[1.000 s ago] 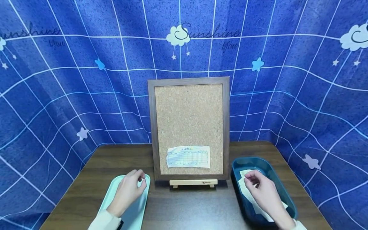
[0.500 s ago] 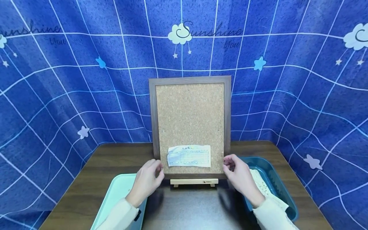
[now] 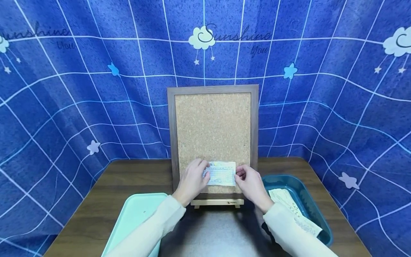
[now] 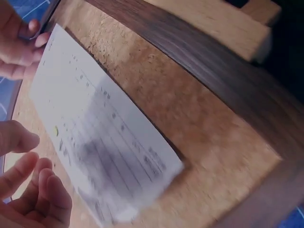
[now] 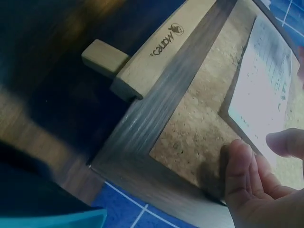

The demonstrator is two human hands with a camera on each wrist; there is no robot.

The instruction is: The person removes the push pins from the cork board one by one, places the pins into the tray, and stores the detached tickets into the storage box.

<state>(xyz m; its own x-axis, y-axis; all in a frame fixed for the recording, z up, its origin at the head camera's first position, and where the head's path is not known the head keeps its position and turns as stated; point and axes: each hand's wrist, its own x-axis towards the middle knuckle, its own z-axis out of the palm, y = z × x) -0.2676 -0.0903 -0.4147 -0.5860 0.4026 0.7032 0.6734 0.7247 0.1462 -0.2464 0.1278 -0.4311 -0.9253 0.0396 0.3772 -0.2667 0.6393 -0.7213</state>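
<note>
A printed paper slip [image 3: 221, 174] with a table of lines lies flat against the lower part of a framed cork board [image 3: 213, 125]. My left hand [image 3: 194, 178] is in front of its left half and covers that part in the head view. In the left wrist view the left thumb and fingers [image 4: 56, 192] are apart, beside the slip's long upper edge. My right hand [image 3: 252, 184] is at the slip's right edge. The right wrist view shows the right thumb [image 5: 285, 142] and the bent fingers spaced apart, with the paper's edge close between them.
A small wooden easel [image 3: 218, 202] supports the board. To the left lies a mint tray [image 3: 135, 214]; to the right a dark teal bin [image 3: 324, 225] holds more printed paper [image 3: 293, 208]. A blue patterned curtain [image 3: 128, 89] hangs behind the wooden table [image 3: 138, 175].
Both hands have come inward and up from over the tray and the bin to the two sides of the slip on the board. The slip has stayed in place.
</note>
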